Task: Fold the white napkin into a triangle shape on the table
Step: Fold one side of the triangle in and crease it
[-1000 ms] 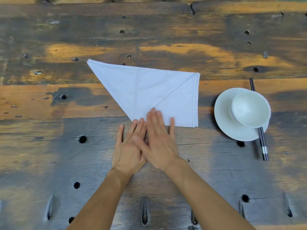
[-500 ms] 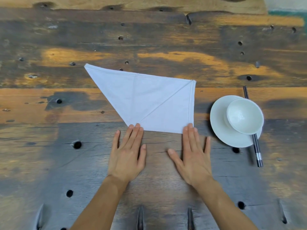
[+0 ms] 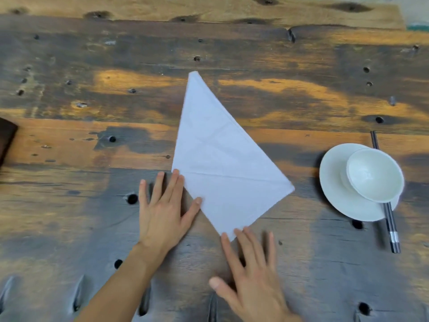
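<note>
The white napkin (image 3: 218, 163) lies flat on the wooden table (image 3: 255, 101), folded into a pointed shape with its long tip aimed away from me and a crease across its lower part. My left hand (image 3: 162, 205) rests flat, fingers spread, with its fingertips and thumb touching the napkin's left edge. My right hand (image 3: 250, 270) is flat and spread just below the napkin's nearest corner, its fingertips touching that corner. Neither hand grips the cloth.
At the right, a white bowl (image 3: 373, 175) stands on a white saucer (image 3: 336, 196), which lies over a pair of dark chopsticks (image 3: 392, 231). A dark object (image 3: 5, 138) sits at the left edge. The tabletop has several holes and slots.
The napkin has turned clockwise, so its long tip now points away instead of left. My right hand has moved down to the nearest corner; my left stays at the left edge.
</note>
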The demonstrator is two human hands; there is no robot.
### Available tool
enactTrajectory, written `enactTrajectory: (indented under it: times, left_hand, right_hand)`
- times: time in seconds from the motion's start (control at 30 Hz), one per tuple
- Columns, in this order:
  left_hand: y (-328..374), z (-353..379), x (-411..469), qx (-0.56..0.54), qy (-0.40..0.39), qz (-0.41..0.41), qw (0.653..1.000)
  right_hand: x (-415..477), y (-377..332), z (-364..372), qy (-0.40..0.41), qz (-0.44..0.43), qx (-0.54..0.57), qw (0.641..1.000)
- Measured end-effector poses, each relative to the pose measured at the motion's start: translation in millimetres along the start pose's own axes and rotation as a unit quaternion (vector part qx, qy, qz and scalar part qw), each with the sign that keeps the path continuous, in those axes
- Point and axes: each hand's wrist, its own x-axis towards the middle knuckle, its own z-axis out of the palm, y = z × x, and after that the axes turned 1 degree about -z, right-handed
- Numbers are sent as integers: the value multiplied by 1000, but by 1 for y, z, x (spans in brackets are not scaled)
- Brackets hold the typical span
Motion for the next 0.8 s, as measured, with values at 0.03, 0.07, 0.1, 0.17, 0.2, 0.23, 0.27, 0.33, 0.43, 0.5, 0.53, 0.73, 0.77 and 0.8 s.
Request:
enactTrajectory:
  times: [0.03, 0.07, 0.1, 0.17, 0.2, 0.23, 0.27, 0.33, 0.43, 0.5, 0.53, 0.73, 0.77, 0.8]
  left_hand:
    - [-6, 0, 0, 2, -7, 0, 1000]
    - [-12, 0, -1, 0, -17, 0, 1000]
    - [-16, 1, -2, -2, -27, 1, 1000]
    - [-22, 4, -4, -10, -49, 4, 999]
    - [-23, 4, -5, -17, -61, 4, 998]
    - [-23, 6, -6, -25, -71, 5, 997]
    - [-23, 7, -6, -31, -77, 6, 996]
    - [-22, 10, -6, -15, -94, 16, 995]
    - [-20, 10, -7, 40, -121, 46, 991]
    - [-18, 10, -5, 47, -144, 41, 988]
    - [-17, 8, -4, 49, -149, 38, 987]
    - [-18, 7, -3, 19, -161, 33, 986]
    - [-17, 5, -1, 19, -172, 32, 984]
    - [-16, 1, 0, 19, -183, 27, 983]
  right_hand:
    - [0, -10, 3, 1, -10, 1, 1000]
    - [1, -19, 5, 3, -15, 7, 1000]
    - [4, -26, 5, 8, -15, 16, 1000]
    - [17, -38, 2, 12, -11, 42, 999]
    - [28, -44, 0, 8, -11, 54, 998]
    - [41, -49, -2, 1, -12, 68, 998]
    - [57, -54, -5, -9, -13, 83, 996]
    - [93, -60, -8, -30, -13, 98, 995]
    - [141, -61, -6, -83, -23, 76, 993]
    - [159, -57, -2, -118, -38, 55, 991]
    - [163, -56, -1, -130, -44, 49, 989]
    - [145, -33, 2, -130, -48, 51, 989]
    - [139, -26, 3, -123, -48, 48, 990]
    - [132, -19, 3, -121, -47, 43, 991]
